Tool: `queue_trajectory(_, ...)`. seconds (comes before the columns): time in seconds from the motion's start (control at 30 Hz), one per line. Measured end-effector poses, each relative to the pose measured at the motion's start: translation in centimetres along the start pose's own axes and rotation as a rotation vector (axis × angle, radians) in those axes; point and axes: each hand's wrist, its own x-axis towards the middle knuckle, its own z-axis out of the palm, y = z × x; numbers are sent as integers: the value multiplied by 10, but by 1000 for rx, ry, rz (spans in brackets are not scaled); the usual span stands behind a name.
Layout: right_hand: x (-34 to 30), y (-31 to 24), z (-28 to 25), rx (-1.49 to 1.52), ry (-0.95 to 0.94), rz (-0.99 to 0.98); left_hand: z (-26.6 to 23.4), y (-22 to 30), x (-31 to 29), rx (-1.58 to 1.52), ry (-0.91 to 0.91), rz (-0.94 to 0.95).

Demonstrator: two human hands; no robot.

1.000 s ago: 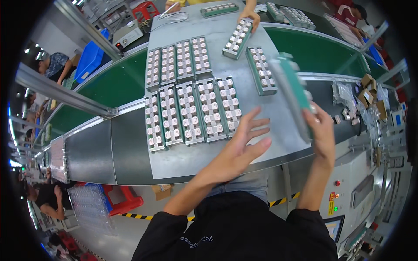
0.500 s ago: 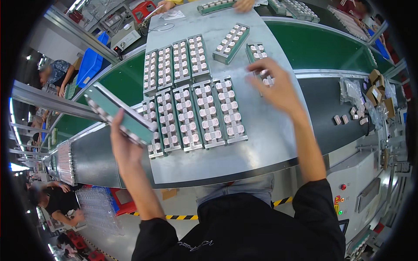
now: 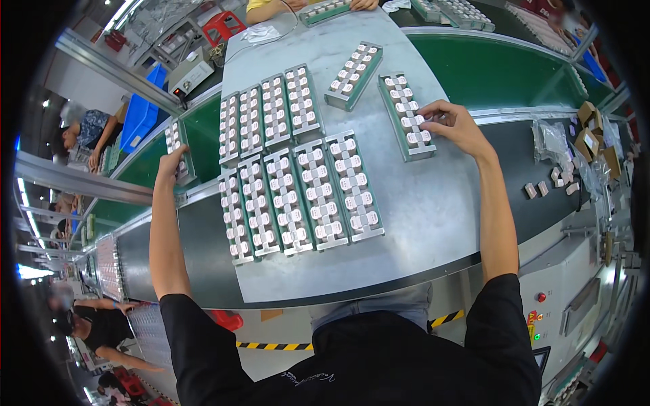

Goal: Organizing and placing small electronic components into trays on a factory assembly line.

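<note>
At the left, my left hand (image 3: 172, 164) is closed around the near end of a long green tray (image 3: 189, 169) with white parts in it, over the green conveyor belt. My right hand (image 3: 455, 127) reaches in from the right to another green tray (image 3: 420, 153) on the table. Its thumb and fingertips close at a small white part (image 3: 412, 123) in that tray's row. Left of it lies a slanted tray (image 3: 347, 101) of similar parts. Two rows of filled trays (image 3: 328, 196) stand side by side on the table's left half.
The pale worktop (image 3: 406, 223) spans green conveyor belts (image 3: 467, 74). Across it, a person's hands (image 3: 362, 4) touch a tray (image 3: 325, 13). Metal posts (image 3: 88, 177) rise at the left. Loose white parts (image 3: 542, 188) and plastic bags (image 3: 548, 143) lie at the right.
My left hand has carried its tray left and away from me, turning it so the white parts face up. My right hand has come down to the right-hand tray, which now lies nearer me.
</note>
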Motion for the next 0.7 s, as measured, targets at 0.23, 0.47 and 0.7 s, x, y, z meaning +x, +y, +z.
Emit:
queue_trajectory(0.23,3,-3,9,-74,-25,-144,-5,-41,67,-7,95,-86)
queue_trajectory(0.47,-1,-5,11,-19,-9,-142,12,-48,71,77,158,-27)
queue_trajectory(0.7,-6,-9,3,56,-62,82,7,-57,74,385,213,-142)
